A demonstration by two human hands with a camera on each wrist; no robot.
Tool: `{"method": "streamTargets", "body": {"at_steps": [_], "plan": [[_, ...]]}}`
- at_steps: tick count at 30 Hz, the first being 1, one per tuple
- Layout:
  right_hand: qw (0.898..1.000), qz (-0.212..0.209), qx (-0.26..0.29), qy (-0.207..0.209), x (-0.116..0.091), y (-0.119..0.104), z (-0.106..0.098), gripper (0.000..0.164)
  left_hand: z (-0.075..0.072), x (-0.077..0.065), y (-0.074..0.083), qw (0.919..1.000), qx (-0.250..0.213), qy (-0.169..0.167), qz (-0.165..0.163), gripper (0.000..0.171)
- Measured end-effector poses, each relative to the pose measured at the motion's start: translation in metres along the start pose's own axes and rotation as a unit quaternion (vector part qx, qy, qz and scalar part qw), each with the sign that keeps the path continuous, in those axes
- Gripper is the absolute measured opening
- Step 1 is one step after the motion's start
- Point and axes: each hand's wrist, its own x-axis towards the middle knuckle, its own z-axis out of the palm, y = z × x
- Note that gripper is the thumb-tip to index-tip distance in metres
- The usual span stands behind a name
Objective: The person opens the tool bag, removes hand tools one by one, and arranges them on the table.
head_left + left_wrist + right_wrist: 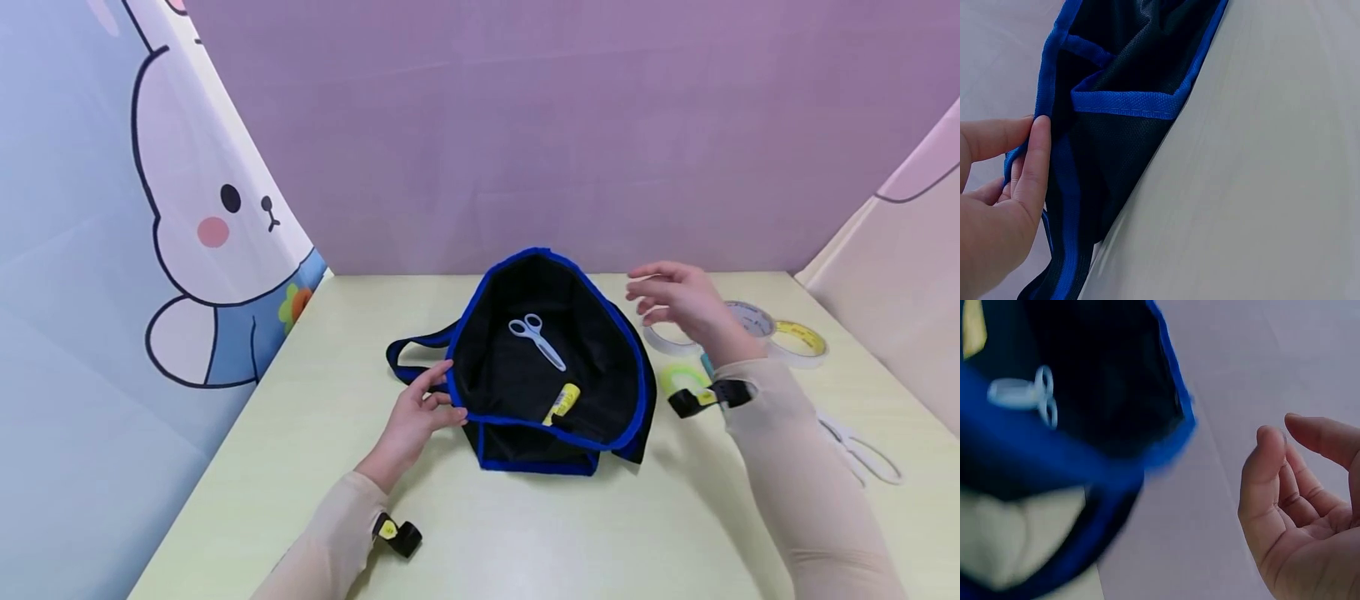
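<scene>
A black fabric bag [495,375] with blue trim lies on the table, its mouth wide towards me. Inside it are small light-blue scissors [537,340] and a yellow glue stick [562,403]. My left hand [411,421] pinches the blue rim at the bag's left side; the left wrist view shows thumb and fingers on that edge [1044,94]. Right of the bag, my right hand [678,302] hovers apart from it with fingers loosely bent, holding nothing. In the right wrist view the bag's rim [1175,369] stands left of that hand [1310,512].
At the right lie several tape rolls, among them a yellow-cored roll [801,340], a grey-cored roll [752,319] and a bright green roll [684,379]. White-handled scissors [862,450] lie beside my right forearm. A strap [401,354] loops out from the bag's left side. A purple backdrop [562,150] stands behind the table.
</scene>
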Motion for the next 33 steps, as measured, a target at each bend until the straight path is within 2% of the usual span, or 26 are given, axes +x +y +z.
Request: {"method": "streamTargets", "body": {"at_steps": [3,6,8,13,17,22,26,33], "plan": [[1.0,0.0,-0.021,-0.02,0.012,0.001,0.022,0.009,0.0,0.001,0.0,1.0,-0.002,-0.002,0.0,0.074],[0.999,0.007,-0.032,-0.038,0.026,0.008,0.041,0.017,0.0,0.001,0.0,1.0,-0.004,-0.002,0.0,0.075],[0.998,0.019,-0.038,-0.051,0.035,0.015,0.051,0.024,-0.001,0.001,0.0,1.0,-0.004,-0.002,0.001,0.075],[0.992,0.06,-0.077,-0.076,0.056,0.035,0.072,0.03,-0.001,0.0,-0.001,0.9999,-0.003,-0.005,0.01,0.074],[0.983,0.089,-0.136,-0.085,0.066,0.052,0.08,0.039,-0.001,0.0,0.0,0.9999,-0.007,-0.004,0.01,0.074],[0.967,0.134,-0.198,-0.089,0.071,0.067,0.084,0.051,0.0,0.0,0.001,0.9999,-0.011,-0.005,0.005,0.074],[0.955,0.158,-0.232,-0.095,0.072,0.072,0.088,0.049,0.0,0.0,0.002,0.9999,-0.01,-0.007,0.005,0.073],[0.94,0.187,-0.261,-0.113,0.07,0.078,0.093,0.05,-0.001,-0.001,0.002,1.0,-0.007,-0.004,-0.002,0.072]]}}
